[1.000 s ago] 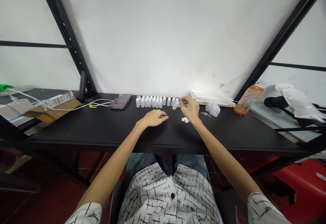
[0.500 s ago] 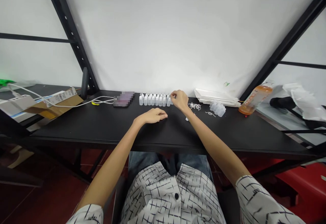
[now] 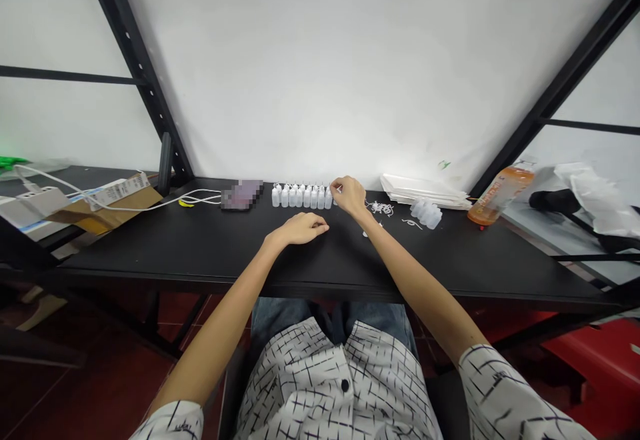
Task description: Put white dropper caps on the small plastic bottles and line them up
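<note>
Dark table [image 3: 200, 247] surface is exposed from the left hand [image 3: 300, 229] to the front edge at six o'clock; at twelve, room is bounded by the wall [image 3: 310, 80] behind the upright white bottles [image 3: 300, 198]. The right hand [image 3: 349, 195] is arched at the row's three-o'clock end, fingers narrowed; whether anything is pinched cannot be told. The left fingers are loosely curled; any hold there cannot be told either.

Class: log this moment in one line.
small bottles: rowed upright | right hand: at their right end | left hand: in front of bottles | white strands: right of right hand
</note>
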A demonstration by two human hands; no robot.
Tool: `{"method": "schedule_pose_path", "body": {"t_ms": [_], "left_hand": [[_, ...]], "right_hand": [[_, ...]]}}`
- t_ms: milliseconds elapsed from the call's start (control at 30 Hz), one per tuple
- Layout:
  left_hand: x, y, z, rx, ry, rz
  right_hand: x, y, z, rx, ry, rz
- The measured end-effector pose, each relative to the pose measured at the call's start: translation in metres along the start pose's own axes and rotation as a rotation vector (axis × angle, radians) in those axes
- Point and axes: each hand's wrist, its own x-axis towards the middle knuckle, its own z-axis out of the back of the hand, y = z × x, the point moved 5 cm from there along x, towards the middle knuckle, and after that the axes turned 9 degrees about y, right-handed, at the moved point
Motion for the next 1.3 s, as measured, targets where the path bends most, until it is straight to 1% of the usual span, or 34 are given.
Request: {"method": "schedule_pose_path", "body": {"t_ms": [167,633,733,833,933,1067,1167,1233,1300], "left_hand": [[0.001,0.001,-0.001,0.024,-0.008,0.013],[0.002,-0.002,0.000,0.086,-0.024,-0.006],[0.002,-0.001,0.000,0.086,-0.031,-0.005],[0.002,-0.001,0.000,0.082,-0.029,-0.006],[0.002,-0.001,0.000,0.072,-0.023,-0.002],[0.001,-0.004,0.001,0.074,-0.030,-0.002],[0.001,-0.004,0.001,0.094,-0.030,0.000],[0.002,-0.004,0.001,0.093,-0.031,0.000],[0.002,-0.003,0.001,0.081,-0.038,-0.003]], "right_hand": [[-0.001,0.000,-0.002,0.018,0.005,0.002],[-0.004,-0.002,-0.002,0.070,0.001,-0.017],[-0.005,-0.005,0.002,0.102,-0.018,-0.018],[-0.005,-0.013,0.013,0.134,-0.062,-0.020],[-0.005,-0.030,0.032,0.177,-0.135,-0.026],[-0.009,-0.067,0.060,0.222,-0.253,-0.095],[-0.018,-0.101,0.077,0.137,-0.302,-0.176],[-0.026,-0.127,0.087,0.037,-0.307,-0.238],[-0.036,-0.154,0.098,-0.061,-0.299,-0.351]]}}
